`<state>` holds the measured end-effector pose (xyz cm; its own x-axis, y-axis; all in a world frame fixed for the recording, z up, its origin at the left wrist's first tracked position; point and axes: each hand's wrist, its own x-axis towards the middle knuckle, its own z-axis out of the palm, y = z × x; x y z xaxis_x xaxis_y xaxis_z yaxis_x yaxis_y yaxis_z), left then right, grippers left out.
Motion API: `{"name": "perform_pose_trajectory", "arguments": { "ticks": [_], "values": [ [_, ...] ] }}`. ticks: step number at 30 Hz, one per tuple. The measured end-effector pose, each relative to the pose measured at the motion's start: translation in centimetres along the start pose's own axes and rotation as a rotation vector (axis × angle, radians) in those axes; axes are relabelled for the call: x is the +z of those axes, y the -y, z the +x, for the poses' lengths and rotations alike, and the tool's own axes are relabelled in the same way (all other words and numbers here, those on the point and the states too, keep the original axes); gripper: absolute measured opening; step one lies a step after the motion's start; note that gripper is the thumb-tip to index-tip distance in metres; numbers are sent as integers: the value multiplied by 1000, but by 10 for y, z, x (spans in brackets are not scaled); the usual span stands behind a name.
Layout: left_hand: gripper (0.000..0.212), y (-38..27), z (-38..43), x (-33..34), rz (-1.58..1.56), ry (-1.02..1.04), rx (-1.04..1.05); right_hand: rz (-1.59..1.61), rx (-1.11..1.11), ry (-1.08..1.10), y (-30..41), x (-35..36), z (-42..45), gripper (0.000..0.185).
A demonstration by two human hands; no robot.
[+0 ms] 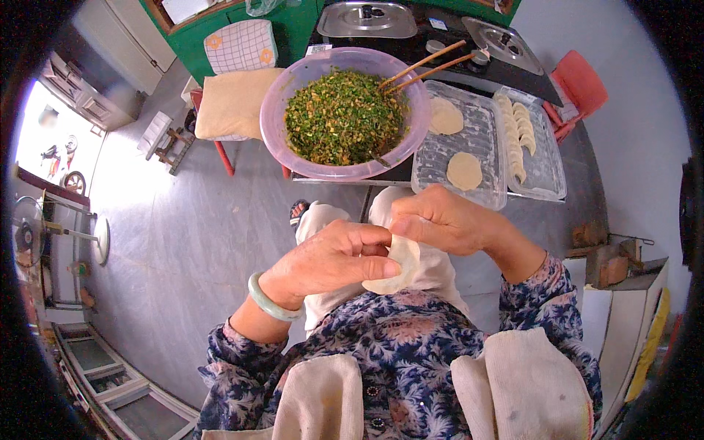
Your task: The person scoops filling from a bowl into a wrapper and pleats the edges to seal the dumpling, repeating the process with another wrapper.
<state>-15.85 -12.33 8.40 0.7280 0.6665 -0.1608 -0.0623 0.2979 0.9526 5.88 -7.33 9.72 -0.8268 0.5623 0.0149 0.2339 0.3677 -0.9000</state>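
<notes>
Above my lap, a folded dumpling wrapper (404, 269) is held between both hands. My left hand (341, 256) pinches its lower part, the thumb lying along the pale dough. At the wrapper's upper end, the thumb and bent fingers of my right hand (445, 220) press on the edge. Whether filling lies inside is hidden. Beyond my hands stands a large pink plastic basin (275, 148) heaped with chopped green filling (344, 118). Two wooden chopsticks (426, 63) lean in it. Flat round wrappers (464, 171) lie on a floured clear plastic tray (432, 190) just past my right hand.
Rows of shaped dumplings (514, 135) fill part of a second plastic tray (550, 170) at right. Behind stands a black stove (434, 33) with metal lids (367, 19). A cloth-covered chair (234, 104) is left of the basin; a red chair (583, 82) stands far right.
</notes>
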Motion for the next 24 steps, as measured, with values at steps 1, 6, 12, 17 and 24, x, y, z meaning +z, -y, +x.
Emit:
{"name": "perform_pose_trajectory", "arguments": {
  "ticks": [1, 6, 12, 17, 24],
  "values": [
    [31, 1, 0, -1, 5, 4, -1, -9, -8, 1, 2, 0, 0, 34],
    [29, 6, 1, 1, -46, -21, -19, -103, -39, 1, -3, 4, -2, 27],
    [30, 11, 2, 1, 43, -72, 3, -98, -5, -85, 0, 6, -3, 32],
    [29, 8, -1, 5, -38, -163, -11, -87, 5, -162, -1, 12, -6, 33],
    [24, 10, 1, 2, -16, -137, -16, -229, -12, -196, -4, 21, -8, 30]
  ]
}}
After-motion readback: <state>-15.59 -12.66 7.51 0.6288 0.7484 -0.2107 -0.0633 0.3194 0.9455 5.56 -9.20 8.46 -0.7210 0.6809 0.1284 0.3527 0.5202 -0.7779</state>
